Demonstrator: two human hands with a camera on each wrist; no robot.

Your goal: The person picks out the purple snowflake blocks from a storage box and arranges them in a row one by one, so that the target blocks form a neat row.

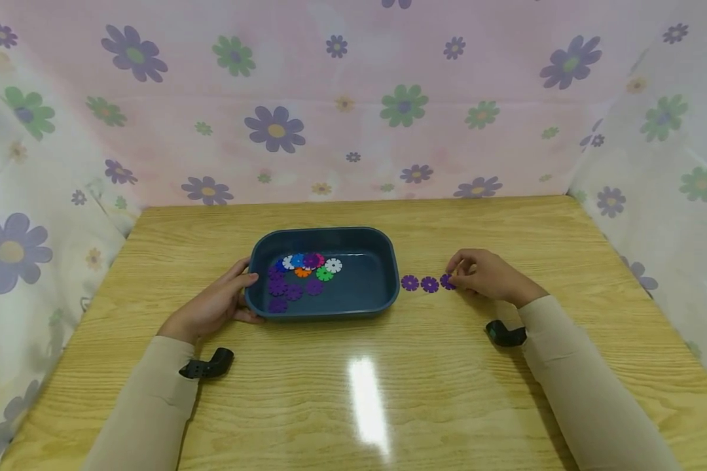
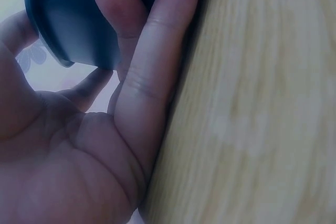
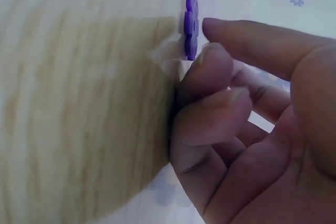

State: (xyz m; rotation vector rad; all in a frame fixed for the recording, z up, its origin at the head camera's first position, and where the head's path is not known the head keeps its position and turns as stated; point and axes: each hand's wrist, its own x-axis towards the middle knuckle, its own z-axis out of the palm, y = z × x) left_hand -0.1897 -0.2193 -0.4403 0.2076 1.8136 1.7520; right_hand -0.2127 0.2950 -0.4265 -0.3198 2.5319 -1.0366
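Beige sleeves angled inward, left hand gripping bin, right hand bent at purple disc, grip unclear

No readable text, labels, brands, numbers or signs in head view or either wrist view; nothing legible on any surface shown.
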